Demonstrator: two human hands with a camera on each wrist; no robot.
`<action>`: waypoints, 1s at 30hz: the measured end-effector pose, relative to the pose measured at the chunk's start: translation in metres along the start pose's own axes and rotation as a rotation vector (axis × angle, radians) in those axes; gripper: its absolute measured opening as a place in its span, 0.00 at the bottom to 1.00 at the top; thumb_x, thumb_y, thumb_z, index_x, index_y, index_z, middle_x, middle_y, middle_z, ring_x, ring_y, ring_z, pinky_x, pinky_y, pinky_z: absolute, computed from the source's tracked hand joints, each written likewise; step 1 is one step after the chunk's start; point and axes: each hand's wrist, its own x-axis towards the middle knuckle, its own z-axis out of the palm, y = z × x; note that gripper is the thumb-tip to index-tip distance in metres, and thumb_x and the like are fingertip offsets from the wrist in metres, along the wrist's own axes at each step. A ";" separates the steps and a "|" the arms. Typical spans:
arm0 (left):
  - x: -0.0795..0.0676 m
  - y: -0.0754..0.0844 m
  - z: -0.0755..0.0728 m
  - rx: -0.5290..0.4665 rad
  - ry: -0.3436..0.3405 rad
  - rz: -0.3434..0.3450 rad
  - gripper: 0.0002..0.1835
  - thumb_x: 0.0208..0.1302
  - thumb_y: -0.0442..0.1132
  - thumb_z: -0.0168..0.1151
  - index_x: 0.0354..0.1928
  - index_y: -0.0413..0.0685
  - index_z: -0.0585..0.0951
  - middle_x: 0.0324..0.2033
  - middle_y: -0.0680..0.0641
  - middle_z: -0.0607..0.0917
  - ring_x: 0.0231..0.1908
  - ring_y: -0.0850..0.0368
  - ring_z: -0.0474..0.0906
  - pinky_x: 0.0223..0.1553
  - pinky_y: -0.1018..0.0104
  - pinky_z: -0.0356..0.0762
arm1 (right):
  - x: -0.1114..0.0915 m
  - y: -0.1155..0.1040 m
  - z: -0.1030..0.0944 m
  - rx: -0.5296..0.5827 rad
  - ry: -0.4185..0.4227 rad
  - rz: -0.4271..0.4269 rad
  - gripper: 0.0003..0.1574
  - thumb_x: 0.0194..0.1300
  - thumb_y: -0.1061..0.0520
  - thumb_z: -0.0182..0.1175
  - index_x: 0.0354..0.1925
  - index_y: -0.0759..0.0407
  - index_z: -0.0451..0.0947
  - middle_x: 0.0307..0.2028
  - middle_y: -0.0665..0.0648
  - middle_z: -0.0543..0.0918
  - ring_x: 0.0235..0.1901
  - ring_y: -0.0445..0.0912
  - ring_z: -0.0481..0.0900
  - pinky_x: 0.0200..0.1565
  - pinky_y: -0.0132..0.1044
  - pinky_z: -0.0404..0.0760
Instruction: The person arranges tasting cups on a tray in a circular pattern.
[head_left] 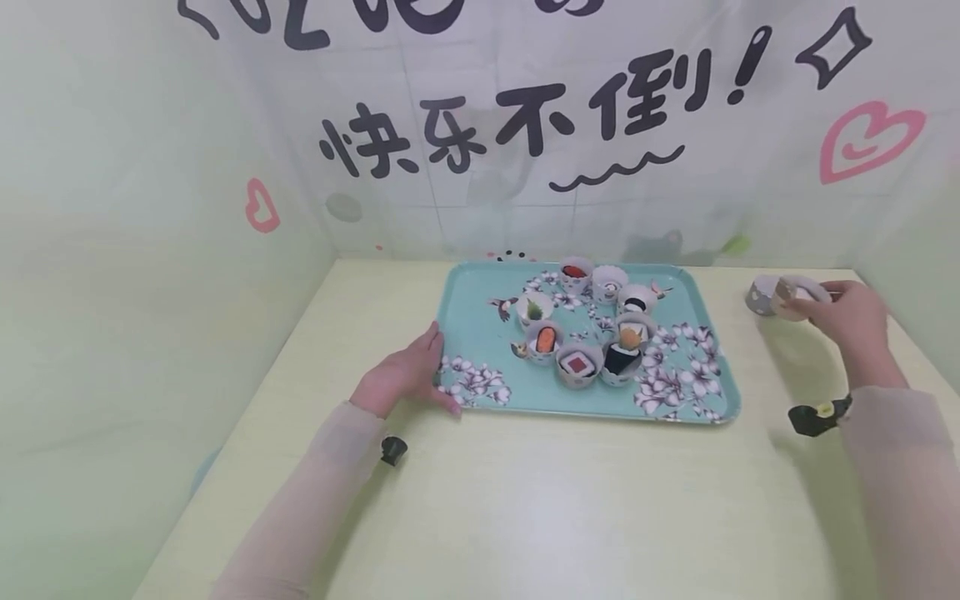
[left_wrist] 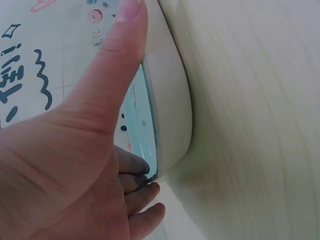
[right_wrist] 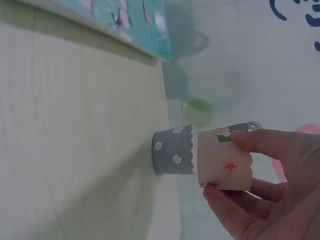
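My right hand (head_left: 855, 321) pinches a beige paper baking cup (right_wrist: 226, 159) with a red star on its side, thumb and fingers around its rim. In the head view something pale shows inside it. The cup is off the table and close to a grey-blue patterned cup (right_wrist: 174, 150), which stands on the table. At the left front corner of a turquoise floral tray (head_left: 480, 333), my left hand (head_left: 405, 371) touches the edges. Its thumb lies along the front edge and its fingers along the left side.
Several paper cups stand in a ring on the tray, holding sushi-like pieces such as an orange-topped one (head_left: 546, 339) and a dark-wrapped one (head_left: 621, 358). The pale wooden table (head_left: 540, 500) backs onto a wall sheet (head_left: 495, 217) with black writing.
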 end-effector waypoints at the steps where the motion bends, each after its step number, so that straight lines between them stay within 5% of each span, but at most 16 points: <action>1: 0.000 0.000 0.000 -0.004 -0.002 -0.004 0.78 0.38 0.69 0.76 0.78 0.34 0.39 0.79 0.35 0.34 0.79 0.39 0.40 0.76 0.48 0.57 | -0.001 -0.005 0.001 -0.001 0.001 -0.013 0.50 0.69 0.38 0.54 0.68 0.79 0.59 0.57 0.79 0.69 0.48 0.63 0.70 0.34 0.36 0.71; 8: 0.000 0.000 0.000 -0.014 0.006 -0.004 0.79 0.37 0.69 0.76 0.78 0.33 0.39 0.79 0.34 0.35 0.79 0.38 0.40 0.76 0.47 0.57 | -0.004 -0.042 0.011 0.006 -0.041 -0.102 0.50 0.69 0.40 0.57 0.68 0.79 0.58 0.60 0.80 0.68 0.51 0.66 0.72 0.32 0.31 0.76; 11: 0.000 0.000 0.000 -0.018 0.009 -0.004 0.79 0.37 0.68 0.77 0.78 0.33 0.40 0.79 0.34 0.35 0.79 0.38 0.41 0.76 0.47 0.58 | -0.006 -0.061 0.019 0.049 -0.066 -0.132 0.49 0.70 0.42 0.57 0.69 0.79 0.57 0.62 0.80 0.66 0.56 0.69 0.69 0.44 0.45 0.83; 16: -0.001 0.001 0.000 -0.023 0.005 -0.003 0.78 0.37 0.68 0.77 0.78 0.33 0.39 0.79 0.35 0.34 0.79 0.39 0.39 0.77 0.48 0.55 | -0.012 -0.096 0.037 0.075 -0.103 -0.185 0.45 0.71 0.47 0.57 0.69 0.78 0.56 0.63 0.80 0.66 0.58 0.70 0.68 0.59 0.65 0.75; 30: 0.001 -0.001 0.004 -0.025 0.017 0.007 0.79 0.36 0.68 0.77 0.78 0.33 0.39 0.78 0.34 0.34 0.79 0.38 0.40 0.75 0.47 0.59 | -0.016 -0.193 0.100 0.042 -0.210 -0.267 0.41 0.66 0.50 0.62 0.68 0.70 0.63 0.62 0.73 0.71 0.55 0.62 0.72 0.58 0.56 0.79</action>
